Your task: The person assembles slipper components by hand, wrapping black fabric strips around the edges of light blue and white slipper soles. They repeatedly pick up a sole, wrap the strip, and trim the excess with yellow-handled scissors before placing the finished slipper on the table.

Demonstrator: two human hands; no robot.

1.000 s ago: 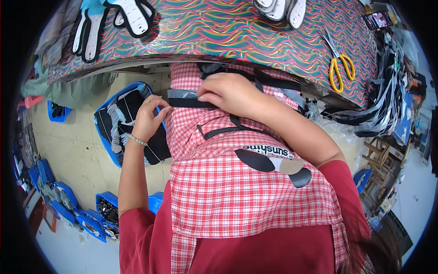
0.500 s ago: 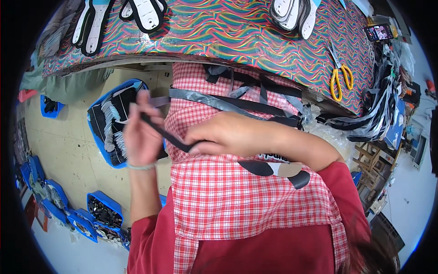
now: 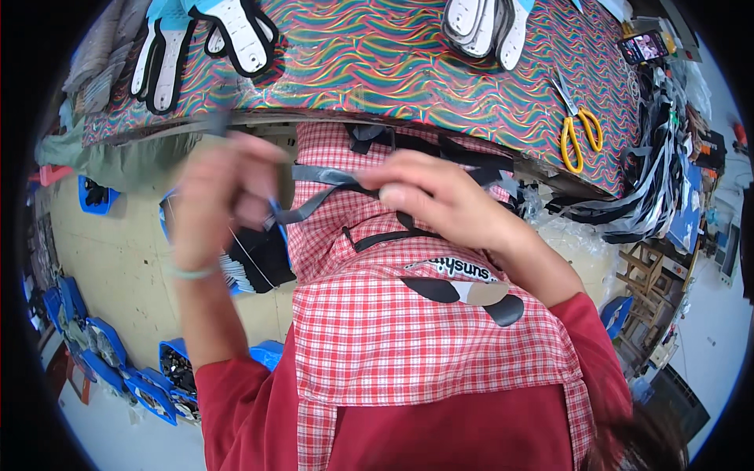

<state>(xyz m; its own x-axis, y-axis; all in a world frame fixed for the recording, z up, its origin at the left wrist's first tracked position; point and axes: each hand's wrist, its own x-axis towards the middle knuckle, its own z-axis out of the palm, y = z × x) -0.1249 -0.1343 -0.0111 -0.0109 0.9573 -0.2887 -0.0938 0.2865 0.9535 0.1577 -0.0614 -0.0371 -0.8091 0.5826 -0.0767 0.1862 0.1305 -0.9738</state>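
A narrow grey-black strip (image 3: 310,209) spans the gap between my hands above my lap. My right hand (image 3: 428,188) is closed, pinching its right part between thumb and fingers. My left hand (image 3: 216,196) is smeared by motion, its fingers curled around the strip's other end. Above that hand a blurred dark shape (image 3: 220,114) shows against the table edge; I cannot make out what it is. Several more black and grey strips (image 3: 314,173) lie across the red checked apron (image 3: 377,337) on my lap, and one short black strip (image 3: 389,238) lies nearer me.
The wavy-patterned table (image 3: 353,63) bears white black-edged pieces (image 3: 236,35), yellow-handled scissors (image 3: 580,129) and a phone (image 3: 644,47). Strips hang in a bundle (image 3: 652,180) at the right. A blue bin (image 3: 164,224) with dark pieces stands at my left; several blue bins (image 3: 102,341) sit lower left.
My left hand has moved left and up. My right hand has moved up and right, toward the table. A black strip now lies lower on the apron, and a greyer one stretches between my hands.
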